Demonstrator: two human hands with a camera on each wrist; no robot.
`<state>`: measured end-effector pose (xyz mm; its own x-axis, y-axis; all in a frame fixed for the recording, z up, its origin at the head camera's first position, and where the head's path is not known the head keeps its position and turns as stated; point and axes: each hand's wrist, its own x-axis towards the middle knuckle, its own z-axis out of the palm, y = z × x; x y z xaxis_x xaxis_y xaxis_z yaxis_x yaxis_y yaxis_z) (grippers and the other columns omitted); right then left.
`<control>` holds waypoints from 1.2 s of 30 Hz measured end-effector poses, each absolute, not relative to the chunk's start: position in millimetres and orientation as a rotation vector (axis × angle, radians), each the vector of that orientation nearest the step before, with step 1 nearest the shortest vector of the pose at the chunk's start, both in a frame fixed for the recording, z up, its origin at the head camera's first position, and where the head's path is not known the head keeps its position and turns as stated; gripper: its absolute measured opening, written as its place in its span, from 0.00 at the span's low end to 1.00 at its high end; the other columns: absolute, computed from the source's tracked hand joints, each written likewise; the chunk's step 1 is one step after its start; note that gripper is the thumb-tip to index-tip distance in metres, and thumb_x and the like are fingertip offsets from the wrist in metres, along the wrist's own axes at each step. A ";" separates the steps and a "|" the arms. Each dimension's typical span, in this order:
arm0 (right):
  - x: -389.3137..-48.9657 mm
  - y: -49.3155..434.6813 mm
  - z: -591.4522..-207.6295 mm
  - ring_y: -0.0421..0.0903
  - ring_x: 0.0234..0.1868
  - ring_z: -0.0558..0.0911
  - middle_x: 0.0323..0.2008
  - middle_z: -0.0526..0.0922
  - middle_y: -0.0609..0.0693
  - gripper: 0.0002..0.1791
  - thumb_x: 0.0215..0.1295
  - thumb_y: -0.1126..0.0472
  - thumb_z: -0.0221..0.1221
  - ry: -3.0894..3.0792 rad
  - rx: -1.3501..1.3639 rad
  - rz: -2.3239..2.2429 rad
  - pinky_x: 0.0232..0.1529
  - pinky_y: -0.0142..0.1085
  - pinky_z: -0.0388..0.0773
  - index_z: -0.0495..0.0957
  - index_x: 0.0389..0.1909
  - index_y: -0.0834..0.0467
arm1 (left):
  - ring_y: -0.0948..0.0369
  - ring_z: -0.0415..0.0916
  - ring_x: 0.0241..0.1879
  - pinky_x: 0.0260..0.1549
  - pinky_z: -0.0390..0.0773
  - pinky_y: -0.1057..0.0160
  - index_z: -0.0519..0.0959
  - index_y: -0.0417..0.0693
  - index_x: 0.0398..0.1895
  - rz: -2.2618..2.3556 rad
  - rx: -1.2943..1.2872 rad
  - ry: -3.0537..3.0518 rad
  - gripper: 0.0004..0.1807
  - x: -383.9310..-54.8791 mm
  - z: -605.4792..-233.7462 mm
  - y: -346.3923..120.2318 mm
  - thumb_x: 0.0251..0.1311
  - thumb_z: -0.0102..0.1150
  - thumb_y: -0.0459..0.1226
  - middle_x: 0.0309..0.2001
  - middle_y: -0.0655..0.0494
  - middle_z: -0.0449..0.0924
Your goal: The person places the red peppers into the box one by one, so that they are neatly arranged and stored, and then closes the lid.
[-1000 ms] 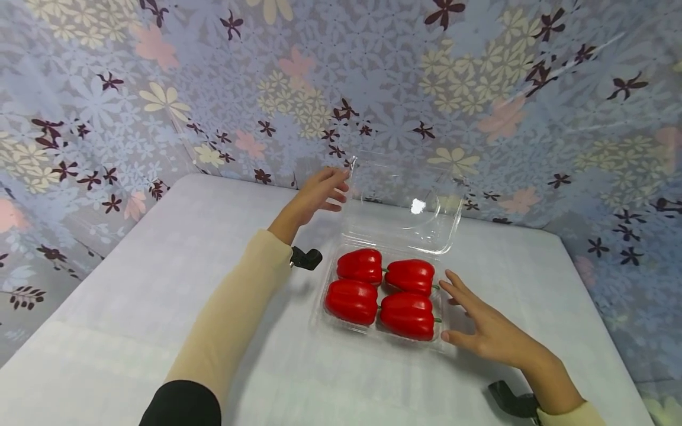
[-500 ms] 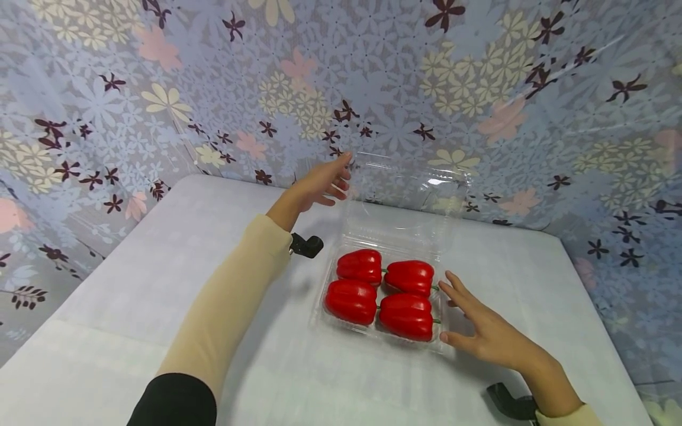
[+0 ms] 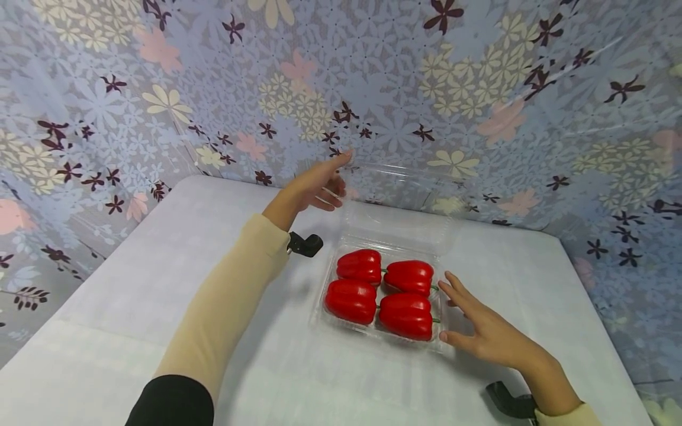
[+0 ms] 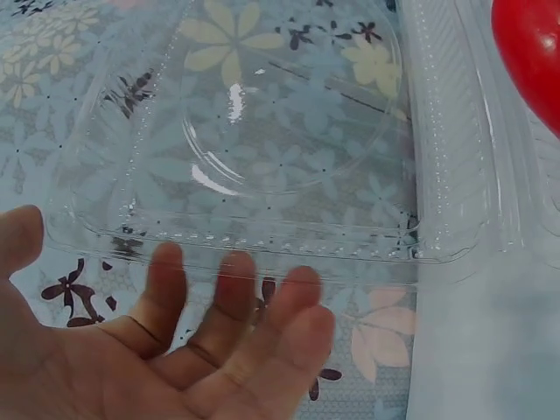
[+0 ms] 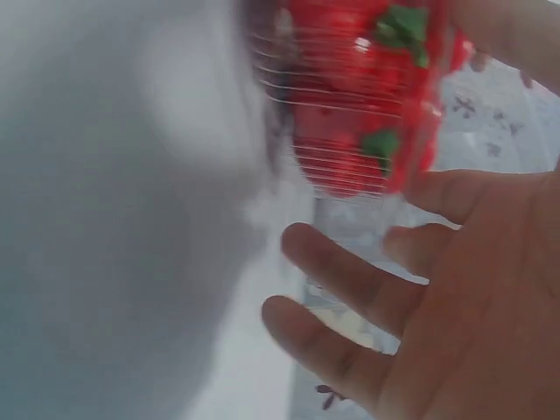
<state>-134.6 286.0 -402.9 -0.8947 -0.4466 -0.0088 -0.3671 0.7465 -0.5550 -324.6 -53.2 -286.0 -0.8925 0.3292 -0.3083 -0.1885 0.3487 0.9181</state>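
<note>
Several glossy red bell peppers with green stems lie in two rows in a clear plastic clamshell container. Its hinged transparent lid stands raised at the far side, hard to make out in the head view. My left hand is at the lid's left edge, with fingertips at the rim and the thumb apart from the fingers in the left wrist view. At the container's right side, my right hand has its fingers and thumb spread, with the fingertips against or very near the wall; contact is unclear.
A white cloth covers the table. Behind it and along both sides hangs a flower-patterned curtain, close behind the raised lid. Black wrist mounts stick out from both wrists.
The lid has swung further back, and its bright glare has gone. My left hand has shifted slightly up and left with it. The right hand and the peppers stay in place.
</note>
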 end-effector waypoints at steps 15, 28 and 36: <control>-192.0 308.2 -355.1 0.65 0.61 0.77 0.63 0.76 0.66 0.32 0.78 0.46 0.44 2.890 -0.338 -0.906 0.55 0.60 0.78 0.60 0.72 0.65 | 0.44 0.79 0.55 0.60 0.78 0.46 0.72 0.37 0.56 1.470 0.160 2.128 0.44 -318.7 -282.0 -61.9 0.66 0.34 0.69 0.53 0.42 0.77; -234.0 309.4 -310.1 0.69 0.69 0.69 0.72 0.60 0.72 0.51 0.72 0.29 0.18 2.374 -0.168 -1.099 0.62 0.56 0.76 0.48 0.76 0.69 | 0.45 0.78 0.54 0.60 0.78 0.46 0.72 0.37 0.57 1.451 0.184 2.125 0.44 -313.8 -280.1 -60.0 0.66 0.33 0.69 0.53 0.43 0.76; -240.9 301.3 -284.5 0.67 0.68 0.71 0.73 0.57 0.72 0.62 0.61 0.22 0.09 2.280 -0.055 -1.072 0.62 0.56 0.76 0.47 0.76 0.69 | 0.43 0.77 0.56 0.62 0.76 0.43 0.70 0.37 0.61 1.459 0.162 2.097 0.44 -309.9 -277.7 -61.7 0.67 0.34 0.69 0.56 0.41 0.75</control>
<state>-240.9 301.3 -284.5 -0.8122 -0.2833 -0.5100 0.2119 0.6711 -0.7104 -309.9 -61.7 -277.7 -0.8281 0.4086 -0.3838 -0.2178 0.3964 0.8919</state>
